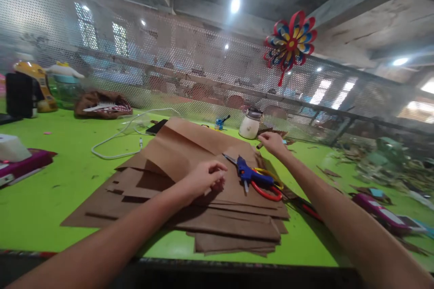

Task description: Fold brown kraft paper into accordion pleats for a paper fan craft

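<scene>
From where I stand; paper stack (233,221) nearest, brown sheets on a green table (77,137), uneven edges toward the person, upper sheet raised in a fold at the stack's far side; left hand (203,178) over the stack's middle, fingers loosely curled, nothing seen in them; whether the fingertips meet, I cannot tell; glue gun (252,175) and scissors (269,195) overlapping on the stack's right part; right hand (273,143) just beside the stack's far right corner, thumb and fingers pinching a small brown piece (259,146).

On handling, my judgement; a light pinch should keep the small piece from crushing; the left palm laid flat would steady the loose sheets; fingers best kept clear of gun tip and blades.

Containers, farther out; white jar (250,127) behind the stack's far right corner, dark-topped, contents hidden; small blue pot (219,123) behind the stack, contents too small to tell; brown pouch (84,107) beyond the stack's left side, mouth gaping, checked cloth and something pale showing; clear jar (66,92) farther left of the stack, contents blurred.
</scene>
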A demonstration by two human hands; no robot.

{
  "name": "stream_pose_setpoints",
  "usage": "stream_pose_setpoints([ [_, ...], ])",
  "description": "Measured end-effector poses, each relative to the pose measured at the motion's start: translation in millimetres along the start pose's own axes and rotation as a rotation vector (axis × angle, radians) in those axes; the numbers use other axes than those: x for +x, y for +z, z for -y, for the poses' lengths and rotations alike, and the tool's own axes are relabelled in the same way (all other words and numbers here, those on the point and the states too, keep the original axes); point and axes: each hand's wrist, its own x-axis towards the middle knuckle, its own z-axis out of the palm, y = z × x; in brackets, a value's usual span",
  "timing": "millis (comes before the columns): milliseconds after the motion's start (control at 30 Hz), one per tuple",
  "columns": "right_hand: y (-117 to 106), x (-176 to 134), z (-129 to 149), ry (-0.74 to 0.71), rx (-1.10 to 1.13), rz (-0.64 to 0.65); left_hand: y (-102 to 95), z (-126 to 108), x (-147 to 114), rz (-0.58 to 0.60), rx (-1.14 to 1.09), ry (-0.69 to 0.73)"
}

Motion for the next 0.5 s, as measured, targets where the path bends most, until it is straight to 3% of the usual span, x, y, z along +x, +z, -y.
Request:
stream_pose_setpoints([
  [133,-7.9,-50.4,41.3,-0.291,0.056,0.172,-11.8,-0.3,7.3,-0.175,0.085,0.105],
  [233,-14.0,-83.8,57.4,-0.401,-0.001,0.173,-22.2,0.7,12.5,-0.249,0.294,0.184],
  [367,-12.5,-102.1,54.3,-0.389,0.031,0.117,-30.3,-0.4,14.1,-0.21,0.727,0.244],
  [500,-8.0,-103.1,40.5,-0.466,0.089,0.116,-33.6,1.3,14.9,-0.116,0.992,0.259],
])
